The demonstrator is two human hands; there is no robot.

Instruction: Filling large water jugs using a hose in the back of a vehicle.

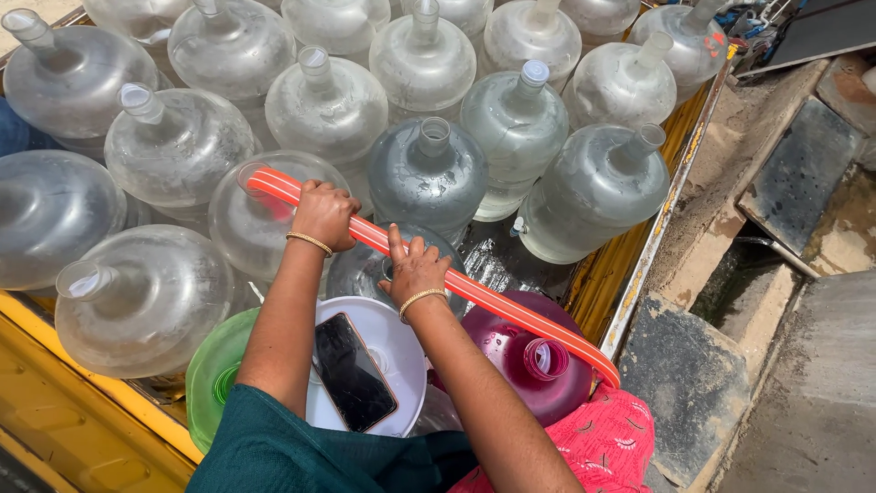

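Both hands grip an orange hose: left hand (323, 215) closed near its upper end, right hand (415, 268) clasping the middle of the hose (484, 297), which slants across clear water jugs (427, 173) above a magenta jug (529, 361)

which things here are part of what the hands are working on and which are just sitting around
In hand:
- orange hose, gripped by the left hand and the right hand
- clear water jugs it runs across
- magenta jug under its near end

Lying about:
- phone on a white lid
- green jug
- stone slabs beside the yellow truck bed
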